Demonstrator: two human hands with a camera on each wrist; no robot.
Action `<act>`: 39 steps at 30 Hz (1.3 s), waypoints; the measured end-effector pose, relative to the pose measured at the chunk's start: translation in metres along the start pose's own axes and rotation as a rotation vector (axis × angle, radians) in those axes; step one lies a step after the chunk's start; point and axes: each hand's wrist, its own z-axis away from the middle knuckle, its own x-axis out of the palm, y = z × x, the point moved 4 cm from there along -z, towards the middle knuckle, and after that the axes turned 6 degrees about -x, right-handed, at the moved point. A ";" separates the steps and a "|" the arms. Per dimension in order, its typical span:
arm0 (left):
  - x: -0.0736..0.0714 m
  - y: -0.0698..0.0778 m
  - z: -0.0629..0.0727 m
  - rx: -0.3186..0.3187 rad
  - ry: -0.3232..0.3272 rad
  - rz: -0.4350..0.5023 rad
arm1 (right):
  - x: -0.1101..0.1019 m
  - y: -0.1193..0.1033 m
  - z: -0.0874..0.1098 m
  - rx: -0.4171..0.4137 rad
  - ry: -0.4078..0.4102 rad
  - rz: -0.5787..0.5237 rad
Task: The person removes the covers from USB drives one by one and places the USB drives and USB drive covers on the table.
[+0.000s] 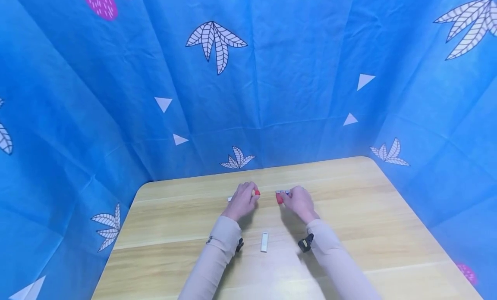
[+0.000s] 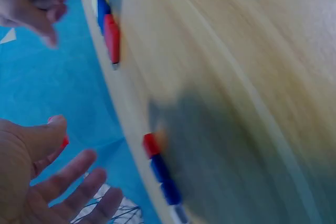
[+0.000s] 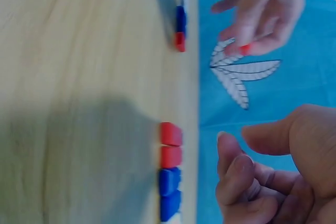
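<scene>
My left hand (image 1: 243, 201) pinches a small red block (image 3: 245, 49) between thumb and fingertips, above the table. Behind the thumb in the left wrist view only its edges show. Below that hand lies a row of small blocks with a red block (image 2: 150, 144) at one end, then blue blocks (image 2: 160, 169) and a white one (image 2: 179, 213). Fingers loosely bent, my right hand (image 3: 273, 177) shows a gap between thumb and forefinger and nothing held. Beside it runs another row: red blocks (image 3: 171, 134), blue blocks (image 3: 169, 205) and a partly hidden white block (image 3: 170, 217).
A white bar-shaped piece (image 1: 264, 242) lies on the wooden table (image 1: 174, 248) between the forearms. Blue patterned curtain (image 1: 295, 76) hangs behind the table's far edge and at both sides. Each wrist bears a small dark camera (image 1: 305, 243).
</scene>
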 end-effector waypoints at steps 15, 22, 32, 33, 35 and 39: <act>0.023 -0.022 -0.024 -0.055 -0.003 -0.059 | 0.023 -0.033 0.055 -0.342 -0.230 0.068; 0.025 -0.026 -0.024 -0.100 -0.041 -0.063 | 0.042 -0.032 0.072 -0.404 -0.345 0.126; 0.027 -0.028 -0.024 -0.130 -0.054 -0.063 | 0.056 -0.026 0.082 -0.472 -0.313 0.197; 0.027 -0.029 -0.024 -0.129 -0.054 -0.062 | 0.057 -0.026 0.083 -0.482 -0.306 0.213; 0.027 -0.030 -0.023 -0.122 -0.049 -0.054 | 0.058 -0.026 0.084 -0.495 -0.292 0.235; 0.022 -0.032 -0.020 -0.107 -0.008 -0.020 | 0.060 -0.026 0.086 -0.493 -0.287 0.249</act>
